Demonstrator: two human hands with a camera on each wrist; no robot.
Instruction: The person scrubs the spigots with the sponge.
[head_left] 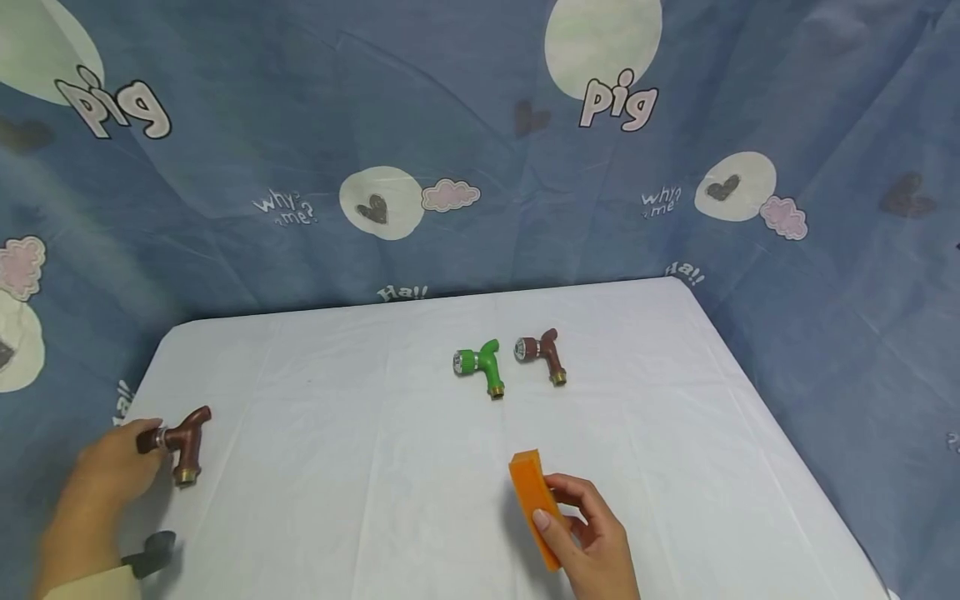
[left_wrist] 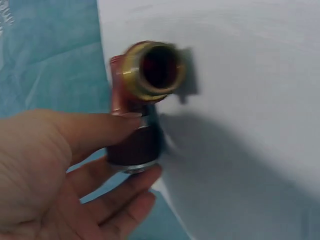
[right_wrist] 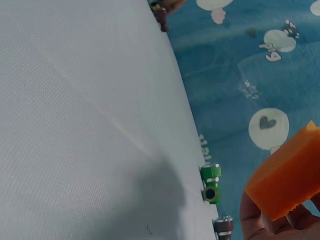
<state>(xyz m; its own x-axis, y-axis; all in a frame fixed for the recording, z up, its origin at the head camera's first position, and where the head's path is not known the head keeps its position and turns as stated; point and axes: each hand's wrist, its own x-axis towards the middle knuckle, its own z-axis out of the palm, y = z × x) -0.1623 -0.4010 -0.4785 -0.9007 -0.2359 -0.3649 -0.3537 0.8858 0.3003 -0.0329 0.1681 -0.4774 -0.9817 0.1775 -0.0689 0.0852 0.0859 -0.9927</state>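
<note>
At the left edge of the table, my left hand [head_left: 120, 462] pinches a brown faucet [head_left: 189, 442] by its knob, between thumb and fingers. In the left wrist view the faucet's brass threaded end [left_wrist: 131, 75] faces the camera, slightly blurred. My right hand [head_left: 592, 533] holds an orange sponge block [head_left: 534, 504] above the front middle of the table. The sponge [right_wrist: 287, 175] also shows in the right wrist view, with some fingers hidden behind it. Farther back lie a green faucet [head_left: 486, 367] and another brown faucet [head_left: 546, 354], side by side and apart from both hands.
A white cloth covers the table [head_left: 315, 467]. Blue printed fabric [head_left: 465, 125] hangs behind it and along both sides. A dark rounded object [head_left: 156, 552] sits beside the left wrist; I cannot tell what it is.
</note>
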